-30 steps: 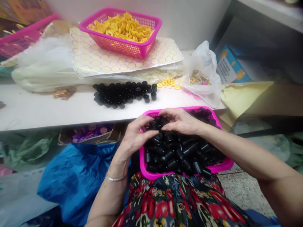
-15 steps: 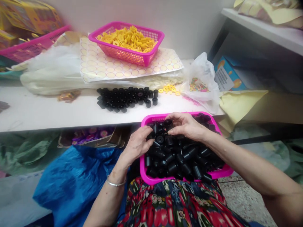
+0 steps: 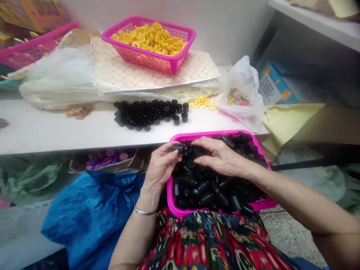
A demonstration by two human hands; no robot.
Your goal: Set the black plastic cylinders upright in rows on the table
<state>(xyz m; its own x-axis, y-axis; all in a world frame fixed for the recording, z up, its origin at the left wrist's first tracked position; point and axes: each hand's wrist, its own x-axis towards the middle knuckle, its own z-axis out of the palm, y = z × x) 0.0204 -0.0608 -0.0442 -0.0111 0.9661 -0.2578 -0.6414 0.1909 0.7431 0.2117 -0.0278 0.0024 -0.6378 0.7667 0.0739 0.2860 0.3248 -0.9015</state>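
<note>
My left hand [image 3: 163,161] pinches a small black plastic cylinder [image 3: 178,147] between thumb and fingers, above the left end of a pink basket [image 3: 169,187]. Close beside it, my right hand [image 3: 216,153] has its thumb and fingers around another black cylinder [image 3: 199,151], partly hidden and blurred. Many more black cylinders [image 3: 202,186] with a hole in their ends fill the basket, which rests at my lap. On the white shelf in front, a group of the same cylinders [image 3: 143,112] stands close together in rows.
A second pink basket [image 3: 174,63] with yellow rings [image 3: 152,39] sits on a sheet of printed circles [image 3: 132,80]. Loose yellow rings [image 3: 201,101] and a white plastic bag [image 3: 242,86] lie right of the standing cylinders. A blue bag [image 3: 90,210] hangs at lower left.
My left hand has raised and turned its black cylinder so it lies sideways. My right hand has tipped slightly, its fingers lower around its piece. The view has shifted a little.
</note>
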